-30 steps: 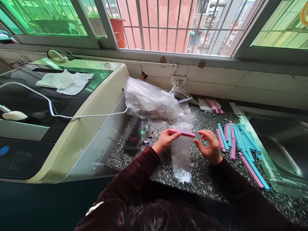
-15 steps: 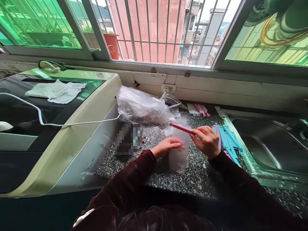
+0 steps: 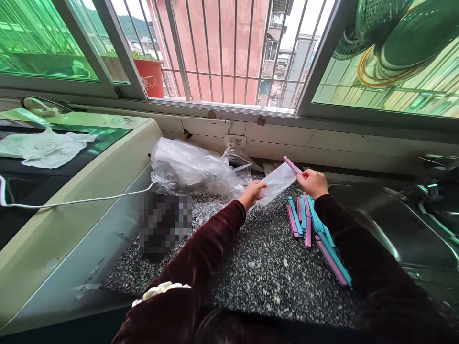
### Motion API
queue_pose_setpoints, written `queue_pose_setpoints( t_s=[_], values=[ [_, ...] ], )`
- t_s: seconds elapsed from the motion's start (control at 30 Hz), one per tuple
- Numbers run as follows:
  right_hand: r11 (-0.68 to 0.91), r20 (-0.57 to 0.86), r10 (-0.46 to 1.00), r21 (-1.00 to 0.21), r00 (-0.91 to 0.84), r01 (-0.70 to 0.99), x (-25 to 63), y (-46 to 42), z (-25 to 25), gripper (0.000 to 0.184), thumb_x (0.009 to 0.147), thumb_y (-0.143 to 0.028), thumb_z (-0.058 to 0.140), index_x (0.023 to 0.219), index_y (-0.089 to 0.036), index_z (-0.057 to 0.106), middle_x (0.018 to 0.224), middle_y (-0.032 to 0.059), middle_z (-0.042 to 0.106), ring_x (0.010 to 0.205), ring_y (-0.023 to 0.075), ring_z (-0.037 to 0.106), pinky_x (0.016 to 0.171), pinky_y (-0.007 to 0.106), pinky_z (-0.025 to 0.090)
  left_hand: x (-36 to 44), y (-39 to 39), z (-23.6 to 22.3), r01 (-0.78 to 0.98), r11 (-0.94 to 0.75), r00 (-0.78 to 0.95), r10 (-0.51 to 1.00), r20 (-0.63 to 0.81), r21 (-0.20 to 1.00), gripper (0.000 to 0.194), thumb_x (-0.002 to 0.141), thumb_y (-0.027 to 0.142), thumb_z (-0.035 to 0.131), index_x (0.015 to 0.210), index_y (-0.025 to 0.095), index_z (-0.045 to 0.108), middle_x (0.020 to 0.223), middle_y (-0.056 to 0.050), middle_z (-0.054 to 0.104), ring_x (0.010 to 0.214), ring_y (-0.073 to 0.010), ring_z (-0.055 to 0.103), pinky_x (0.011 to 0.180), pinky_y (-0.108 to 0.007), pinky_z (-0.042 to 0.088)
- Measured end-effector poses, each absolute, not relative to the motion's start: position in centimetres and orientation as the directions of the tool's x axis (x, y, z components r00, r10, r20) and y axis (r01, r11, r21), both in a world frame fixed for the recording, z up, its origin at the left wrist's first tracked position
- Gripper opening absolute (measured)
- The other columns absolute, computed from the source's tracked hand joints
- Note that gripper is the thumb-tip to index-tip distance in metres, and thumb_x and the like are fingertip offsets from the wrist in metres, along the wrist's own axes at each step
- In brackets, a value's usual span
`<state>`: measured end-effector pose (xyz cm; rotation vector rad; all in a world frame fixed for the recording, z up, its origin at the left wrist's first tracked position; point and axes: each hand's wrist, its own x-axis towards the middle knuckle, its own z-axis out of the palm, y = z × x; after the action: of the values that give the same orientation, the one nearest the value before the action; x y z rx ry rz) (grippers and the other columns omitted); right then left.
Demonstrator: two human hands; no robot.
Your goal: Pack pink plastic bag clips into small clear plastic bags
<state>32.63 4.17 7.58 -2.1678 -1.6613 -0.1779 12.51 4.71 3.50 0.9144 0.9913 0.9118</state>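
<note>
My left hand (image 3: 253, 193) is closed on the near end of a small clear plastic bag (image 3: 278, 183), which slants up to the right above the counter. At the bag's other end my right hand (image 3: 312, 183) grips a pink bag clip (image 3: 292, 165); the clip lies across that edge, but I cannot tell whether it is fastened. Just below my right hand, several loose pink clips (image 3: 308, 224) and blue clips (image 3: 327, 229) are spread on the speckled counter, some partly under my right sleeve.
A crumpled heap of clear plastic bags (image 3: 190, 165) lies at the back, beside a white washing machine (image 3: 118, 167) with a white cable (image 3: 86, 200) across it. To the right is a metal sink (image 3: 362, 224). A blurred-out dark object (image 3: 165, 222) sits on the left of the counter.
The view has shifted to the right. My left hand, open beside the bag before, now grips it. The bag has swung from hanging upright to slanting between both hands, the clip still in my right.
</note>
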Motion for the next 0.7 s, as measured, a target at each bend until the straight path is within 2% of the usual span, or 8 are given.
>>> queue_pose_setpoints(
  t_s=[0.07,0.13,0.2,0.37,0.47,0.57,0.7],
  values=[
    [-0.311,0.266,0.891,-0.23,0.367,0.922,33.2,5.9,7.3,0.027,0.075,-0.03,0.05,0.087,-0.015,0.068,0.088,0.0124,0.07,0.086,0.0257,0.062,0.07,0.03,0.043,13.9,6.3,3.4,-0.191,0.317,0.25,0.931,-0.266,0.929,0.017,0.066,0.017,0.06,0.082,0.016,0.055,0.069,0.001,0.061,0.05,-0.0089,0.054,0.049,-0.021,0.041],
    [-0.374,0.221,0.88,-0.222,0.42,0.9,33.7,7.4,6.9,0.028,0.075,-0.029,0.049,0.09,-0.015,0.069,0.093,0.014,0.07,0.09,0.0265,0.063,0.07,0.03,0.043,15.2,7.6,3.1,-0.167,0.293,0.212,0.943,-0.256,0.942,0.032,0.065,0.015,0.06,0.097,0.016,0.054,0.074,0.0,0.061,0.049,-0.0087,0.054,0.05,-0.022,0.042],
    [-0.419,0.195,0.866,-0.217,0.46,0.882,34.1,8.5,6.3,0.029,0.075,-0.028,0.05,0.091,-0.014,0.07,0.095,0.0157,0.069,0.091,0.0275,0.063,0.069,0.03,0.044,16.3,8.8,2.7,-0.142,0.269,0.16,0.956,-0.246,0.953,0.044,0.064,0.011,0.059,0.108,0.014,0.051,0.08,-0.003,0.062,0.05,-0.0087,0.054,0.052,-0.022,0.042],
    [-0.491,0.144,0.841,-0.207,0.522,0.846,35.3,10.6,4.8,0.031,0.074,-0.026,0.052,0.092,-0.01,0.07,0.093,0.0202,0.069,0.09,0.031,0.064,0.067,0.033,0.046,18.6,11.6,2.2,-0.112,0.246,0.081,0.968,-0.238,0.963,0.061,0.067,0.009,0.055,0.126,0.011,0.04,0.092,-0.009,0.062,0.057,-0.0115,0.057,0.055,-0.023,0.044],
    [-0.516,0.117,0.832,-0.199,0.543,0.833,35.7,11.5,4.0,0.032,0.074,-0.028,0.052,0.092,-0.009,0.071,0.094,0.0225,0.068,0.089,0.033,0.065,0.065,0.035,0.047,19.4,12.8,1.8,-0.1,0.243,0.077,0.969,-0.236,0.965,0.067,0.07,0.011,0.056,0.132,0.011,0.033,0.096,-0.011,0.062,0.058,-0.0122,0.058,0.054,-0.023,0.043],
    [-0.523,0.099,0.831,-0.192,0.547,0.83,35.9,12.2,3.1,0.032,0.075,-0.031,0.053,0.089,-0.009,0.072,0.092,0.0239,0.068,0.086,0.0342,0.065,0.064,0.038,0.048,19.6,13.4,1.0,-0.082,0.251,0.105,0.965,-0.242,0.965,0.069,0.07,0.013,0.059,0.133,0.01,0.031,0.091,-0.011,0.064,0.059,-0.0135,0.058,0.055,-0.023,0.044],
    [-0.51,0.099,0.839,-0.197,0.535,0.837,36.2,12.6,2.0,0.034,0.074,-0.036,0.054,0.085,-0.008,0.072,0.087,0.0251,0.067,0.082,0.035,0.066,0.062,0.04,0.049,19.1,13.4,0.0,-0.064,0.243,0.143,0.962,-0.233,0.968,0.071,0.068,0.013,0.06,0.134,0.011,0.032,0.098,-0.013,0.063,0.072,-0.018,0.062,0.063,-0.026,0.046]
  ],
)
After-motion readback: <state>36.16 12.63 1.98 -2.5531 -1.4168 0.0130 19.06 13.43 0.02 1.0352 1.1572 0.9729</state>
